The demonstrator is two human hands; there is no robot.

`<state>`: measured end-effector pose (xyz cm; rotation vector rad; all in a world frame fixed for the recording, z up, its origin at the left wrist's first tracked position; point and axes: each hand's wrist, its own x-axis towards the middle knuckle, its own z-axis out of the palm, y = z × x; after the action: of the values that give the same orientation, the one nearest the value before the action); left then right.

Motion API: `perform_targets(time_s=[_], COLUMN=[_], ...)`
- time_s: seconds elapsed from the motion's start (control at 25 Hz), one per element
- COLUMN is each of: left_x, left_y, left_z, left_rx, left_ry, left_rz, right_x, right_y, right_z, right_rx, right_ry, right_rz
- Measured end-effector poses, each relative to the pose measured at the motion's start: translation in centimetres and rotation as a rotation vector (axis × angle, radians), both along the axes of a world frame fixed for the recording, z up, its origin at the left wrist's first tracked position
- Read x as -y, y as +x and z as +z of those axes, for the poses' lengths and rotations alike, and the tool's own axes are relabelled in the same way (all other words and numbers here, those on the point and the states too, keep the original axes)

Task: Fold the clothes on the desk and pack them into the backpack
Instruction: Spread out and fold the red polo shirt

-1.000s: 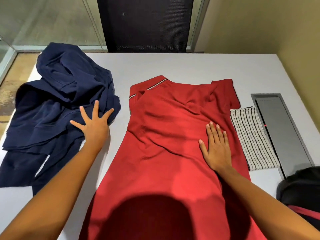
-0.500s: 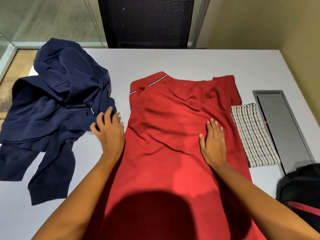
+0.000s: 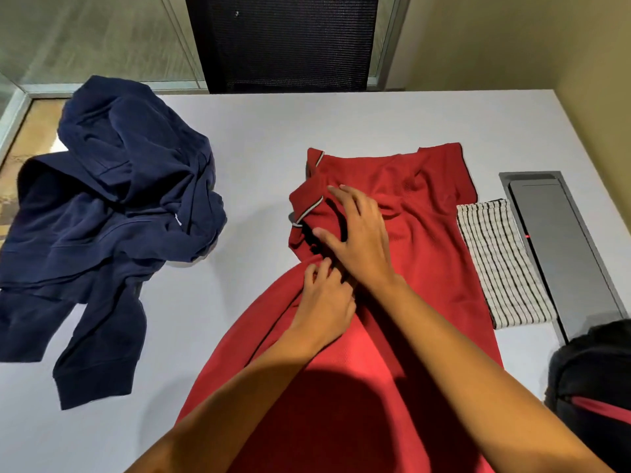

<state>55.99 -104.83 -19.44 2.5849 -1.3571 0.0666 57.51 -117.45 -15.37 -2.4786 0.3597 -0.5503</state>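
Note:
A red shirt [image 3: 426, 240] with striped trim lies spread down the middle of the white desk [image 3: 259, 131]. Its left sleeve is folded inward over the body. My right hand [image 3: 358, 233] rests flat on that folded sleeve, fingers spread. Just below it, my left hand [image 3: 324, 298] pinches the red fabric at the shirt's left edge. A crumpled navy hoodie [image 3: 112, 213] lies on the left of the desk. A folded black-and-white striped cloth [image 3: 502, 264] sits right of the shirt. The black backpack [image 3: 594, 380] with a red stripe shows at the lower right corner.
A grey cable hatch [image 3: 563, 247] is set into the desk at the right, beside the striped cloth. A dark mesh chair back [image 3: 283, 42] stands behind the far desk edge. A beige wall runs along the right.
My left hand left the navy hoodie and came onto the shirt's left edge. My right hand slid left across the shirt, and the left sleeve is now folded inward.

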Motion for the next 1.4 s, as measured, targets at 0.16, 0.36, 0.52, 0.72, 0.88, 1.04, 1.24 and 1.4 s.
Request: perform_targets(time_s=[0.16, 0.36, 0.52, 0.72, 0.88, 1.04, 1.24, 1.4], left_x=[-1.2, -1.2, -0.9, -0.8, -0.3, -2.4, -7.0, -9.0], left_y=[1.7, 8.5, 12.7, 15.6, 13.6, 17.4, 23.1, 21.6], left_z=[1.8, 1.5, 1.5, 1.7, 1.5, 5.2, 10.5, 8.3], left_rx=[-0.130, -0.550, -0.603, -0.675, -0.594, -0.607, -0.517, -0.419], left_ry=[-0.341, -0.465, -0.261, 0.107, 0.096, -0.431, -1.066, -0.799], left_rz=[0.056, 0.578, 0.561, 0.527, 0.444, 0.647, 0.893, 0.853], right_x=[2.4, 3.5, 3.6, 3.6, 3.4, 4.2, 3.5, 2.0], right_y=[0.2, 0.2, -0.1, -0.1, 0.1, -0.6, -1.7, -3.5], right_z=[-2.2, -1.8, -2.5, -3.1, -2.9, -2.7, -4.1, -5.5], right_rx=[-0.117, -0.077, -0.046, 0.002, 0.022, 0.085, 0.065, -0.017], right_ry=[-0.136, 0.138, 0.157, 0.140, 0.133, 0.167, 0.138, 0.141], right_rz=[-0.028, -0.184, -0.141, -0.137, -0.112, -0.143, -0.123, -0.092])
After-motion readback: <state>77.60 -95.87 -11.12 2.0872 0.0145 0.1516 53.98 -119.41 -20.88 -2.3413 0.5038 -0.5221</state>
